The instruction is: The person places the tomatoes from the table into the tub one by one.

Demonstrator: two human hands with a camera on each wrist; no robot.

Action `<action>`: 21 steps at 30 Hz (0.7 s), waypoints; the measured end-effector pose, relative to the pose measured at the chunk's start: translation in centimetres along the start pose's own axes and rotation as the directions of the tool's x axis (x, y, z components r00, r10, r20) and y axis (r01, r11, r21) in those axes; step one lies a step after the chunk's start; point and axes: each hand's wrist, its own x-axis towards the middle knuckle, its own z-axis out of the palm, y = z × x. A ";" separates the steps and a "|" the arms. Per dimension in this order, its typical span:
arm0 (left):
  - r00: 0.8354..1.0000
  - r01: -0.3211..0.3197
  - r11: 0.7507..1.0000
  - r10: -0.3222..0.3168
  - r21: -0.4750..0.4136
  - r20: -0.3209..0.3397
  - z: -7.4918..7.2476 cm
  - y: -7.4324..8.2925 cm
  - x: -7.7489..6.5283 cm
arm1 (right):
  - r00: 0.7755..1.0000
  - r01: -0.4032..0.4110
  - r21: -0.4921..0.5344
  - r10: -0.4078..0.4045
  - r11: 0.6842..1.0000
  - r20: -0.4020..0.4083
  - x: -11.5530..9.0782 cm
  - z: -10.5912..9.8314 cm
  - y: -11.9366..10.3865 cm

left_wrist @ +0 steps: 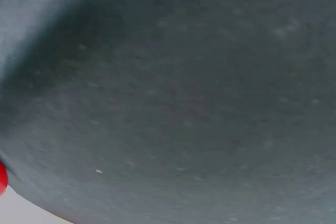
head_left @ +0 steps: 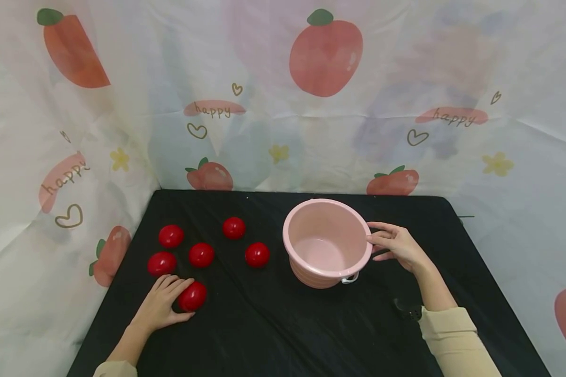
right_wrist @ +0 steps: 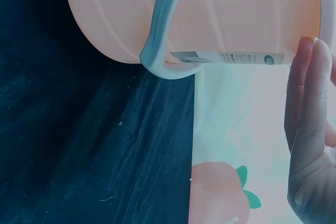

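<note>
My left hand [head_left: 159, 306] is round a shiny red ball [head_left: 192, 296], its fingers along the far side and its thumb along the near side. Only a sliver of a red ball [left_wrist: 2, 178] shows at the left wrist view's edge. To the right, a pink bucket [head_left: 306, 264] stands upright with its mouth towards me and nothing inside. My right hand [head_left: 398, 246] touches the right side of the bucket's rim with fairly straight fingers [right_wrist: 313, 95]. A pale handle [right_wrist: 160, 30] hangs down the bucket's side in the right wrist view.
Several more red balls lie on the black cloth: one [head_left: 162, 264] just beyond my left hand, others [head_left: 201, 255] further off, and one [head_left: 257, 255] left of the bucket. A printed curtain [head_left: 264, 68] rises behind the table's back edge. A small dark object [head_left: 407, 310] lies by my right wrist.
</note>
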 end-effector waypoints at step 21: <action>0.984 -0.149 0.985 0.156 0.081 -0.083 0.0 1.5 12.8 | 1.000 -0.005 0.009 0.005 1.000 -0.002 0.1 -0.1 0.3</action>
